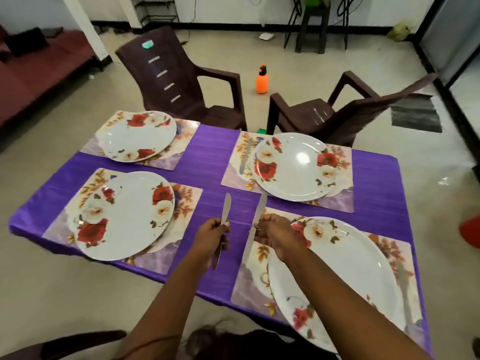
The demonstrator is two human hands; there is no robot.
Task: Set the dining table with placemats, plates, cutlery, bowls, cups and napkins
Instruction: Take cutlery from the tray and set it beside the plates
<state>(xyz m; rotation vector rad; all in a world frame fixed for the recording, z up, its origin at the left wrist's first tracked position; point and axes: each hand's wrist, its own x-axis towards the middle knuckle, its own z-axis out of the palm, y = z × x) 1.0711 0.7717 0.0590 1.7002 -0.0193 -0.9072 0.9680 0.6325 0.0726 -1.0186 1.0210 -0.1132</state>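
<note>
Purple cloth (215,162) is spread over the worktop and carries four floral placemats, each with one rose-patterned plate.

Item 1: far-left placemat (181,131) with plate (137,136); no cutlery is seen beside it.

Item 2: far-right placemat (342,198) with plate (293,167). One table knife (246,158) is laid along the plate's left edge, on the mat, blade pointing away, presumably as the pattern for the remaining settings.

Item 3: near-left placemat (187,201) with plate (124,216); no cutlery is seen on it.

Item 4: near-right placemat (249,289) with plate (350,276).

Item 5: knife (255,224), pinched at mid-length by the fingertips of the right hand (276,236). It is held just left of the near-right plate, over the mat's left margin, blade pointing away, so that it can be lowered parallel to the plate rim.

Item 6: spare knife (224,219), enclosed by the curled fingers of the left hand (211,241). It is kept upright over bare cloth between the two near mats, probably in reserve for the near-left setting.

Outstanding, by judgement: remaining cutlery, bowls, cups and napkins, none of which are visible.

Surroundings: two brown plastic chairs (181,81) (337,113) at the far side; orange spray bottle (261,81) on the floor.
</note>
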